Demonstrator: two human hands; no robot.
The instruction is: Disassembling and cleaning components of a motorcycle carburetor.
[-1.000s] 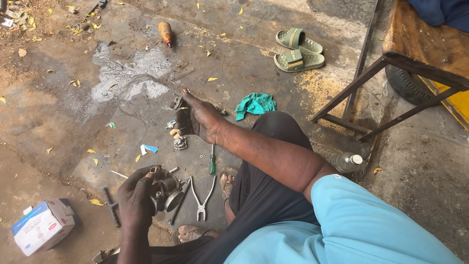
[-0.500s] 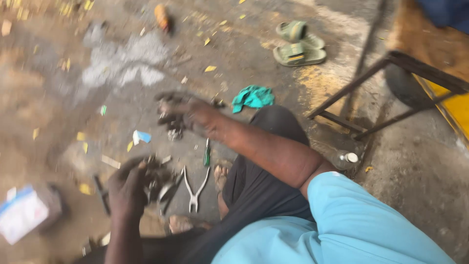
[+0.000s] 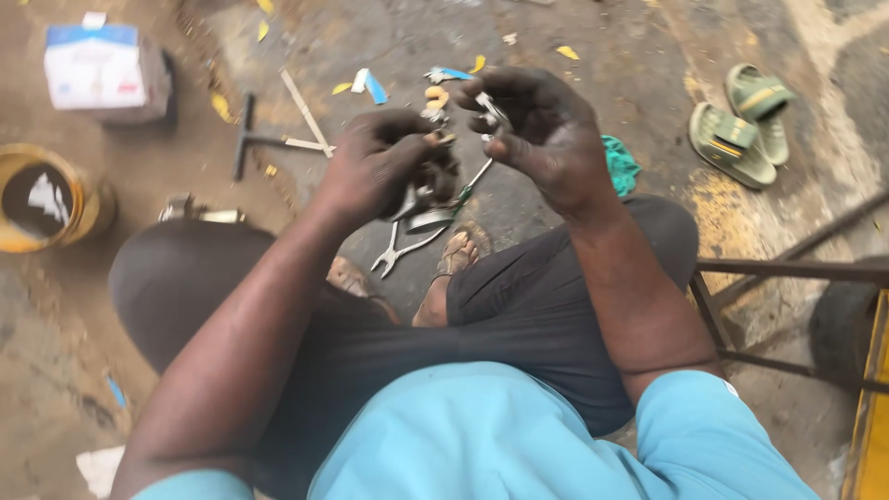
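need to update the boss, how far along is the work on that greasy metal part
Done: the pieces are off the ground and up between both hands. In hand: the left hand grips a dark greasy metal part, and the right hand holds a small metal piece by it. Whether they are joined is too blurred to tell. Left: pliers and a T-handled tool lie unused on the ground.

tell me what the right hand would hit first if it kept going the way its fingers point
Probably the dark metal part held in the left hand; the right hand curls toward it. Depth is unclear.
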